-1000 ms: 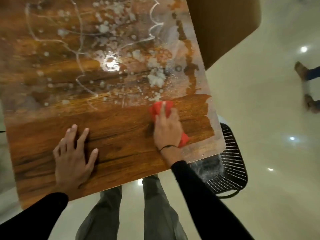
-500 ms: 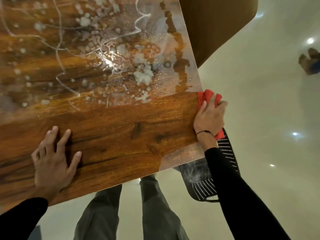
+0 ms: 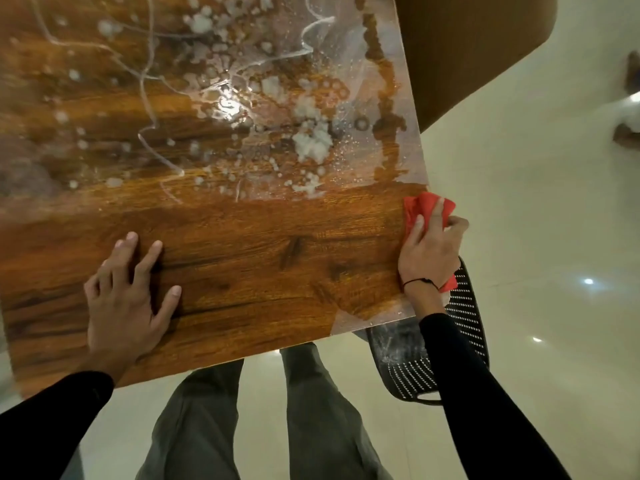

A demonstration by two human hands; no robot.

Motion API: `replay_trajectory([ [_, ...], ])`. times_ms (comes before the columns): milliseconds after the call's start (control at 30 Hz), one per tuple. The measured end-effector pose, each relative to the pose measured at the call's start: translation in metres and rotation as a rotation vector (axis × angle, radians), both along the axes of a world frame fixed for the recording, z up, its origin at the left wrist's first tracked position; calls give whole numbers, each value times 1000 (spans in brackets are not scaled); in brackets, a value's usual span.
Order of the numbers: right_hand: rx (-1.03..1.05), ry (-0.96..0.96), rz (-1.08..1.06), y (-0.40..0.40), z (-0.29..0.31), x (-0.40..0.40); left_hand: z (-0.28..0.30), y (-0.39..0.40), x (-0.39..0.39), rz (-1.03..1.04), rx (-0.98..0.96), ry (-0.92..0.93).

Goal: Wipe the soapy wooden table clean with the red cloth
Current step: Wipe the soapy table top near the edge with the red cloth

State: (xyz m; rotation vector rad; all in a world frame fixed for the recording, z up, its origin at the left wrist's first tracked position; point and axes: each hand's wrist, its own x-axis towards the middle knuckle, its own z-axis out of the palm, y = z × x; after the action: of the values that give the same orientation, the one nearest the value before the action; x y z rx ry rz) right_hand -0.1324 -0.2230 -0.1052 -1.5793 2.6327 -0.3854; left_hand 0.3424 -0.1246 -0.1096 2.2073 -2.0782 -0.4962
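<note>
The red cloth (image 3: 424,211) is bunched up under the right hand (image 3: 427,252). It sits right at the side edge of the tabletop (image 3: 242,258), and part of it hangs out past that edge. The right hand is closed around the cloth, with fingers pressing down on top of it. A bit of red also pokes out by the wrist. So the cloth's long way runs from the wrist up past the fingertips, pointing away from the person.

The left hand (image 3: 126,299) holds nothing. It lies flat and open on the tabletop, well apart from the right hand, with its fingers spread out.

The wood between the two hands looks clean and dry, like a wide wiped band. I think the job is only partly done. Beyond the fingertips of both hands there is still lots of soap foam (image 3: 311,145), in white blobs, small dots and thin wet lines. A wet shiny strip also shows along the side edge, past the cloth, and a small wet patch sits at the corner near the right wrist.

Below the right arm there is a black basket (image 3: 467,344) with little holes, on the shiny floor (image 3: 519,202).
</note>
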Motion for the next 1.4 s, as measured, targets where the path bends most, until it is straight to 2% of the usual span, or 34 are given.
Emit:
replay_trajectory([
  [67, 27, 22, -170, 3, -1, 23, -3, 1, 3, -6, -5, -9],
  [133, 16, 10, -132, 20, -5, 63, -4, 1, 3, -10, -17, -7],
  [200, 11, 11, 146, 52, -8, 104, -3, 1, 1, -8, -23, -7],
  [300, 65, -14, 821, 94, -8, 119, 1, 0, -3, -6, -21, -3],
  [333, 65, -29, 976, 95, -7, 108, 1, -1, -4, -6, -18, -3],
  [400, 64, -25, 1091, 85, -7, 80, 3, -1, -5, -3, -7, -13],
  [433, 56, -13, 1058, 79, -8, 64, 3, -1, -4, -2, -3, -18],
  [500, 37, -6, 825, 65, -9, 34, 4, -1, -4, -8, 3, -18],
  [600, 22, 1, 249, 48, -8, 20, 3, -1, 0, -13, 4, -8],
  [667, 30, 29, -160, 43, -9, 42, 1, 0, 2, -12, 1, -8],
  [700, 30, 32, -305, 44, -9, 61, 0, 0, 2, -13, -1, -9],
  [733, 29, 22, -361, 50, -9, 83, 0, 0, 2, -15, -3, -11],
  [800, 40, 6, -182, 72, -11, 130, -1, 0, 2, -16, -8, -14],
  [900, 71, 5, 467, 108, -9, 166, 2, -1, -1, -21, -7, -24],
  [1000, 113, -31, 1032, 104, -6, 127, 5, -1, -4, -22, 5, -19],
  [1067, 123, 12, 1152, 93, -5, 77, 8, 0, -4, -18, 8, -13],
  [1133, 102, 24, 950, 81, -4, 23, 11, 0, -4, -23, 2, -10],
  [1233, 83, -3, 357, 63, 0, -27, 11, -2, -7, -31, 2, -4],
  [1300, 116, -26, 52, 50, 0, -30, 12, 0, -5, -40, -1, -25],
  [1400, 99, -38, -125, 49, 0, -15, 22, -9, -31, -171, 8, -12],
])
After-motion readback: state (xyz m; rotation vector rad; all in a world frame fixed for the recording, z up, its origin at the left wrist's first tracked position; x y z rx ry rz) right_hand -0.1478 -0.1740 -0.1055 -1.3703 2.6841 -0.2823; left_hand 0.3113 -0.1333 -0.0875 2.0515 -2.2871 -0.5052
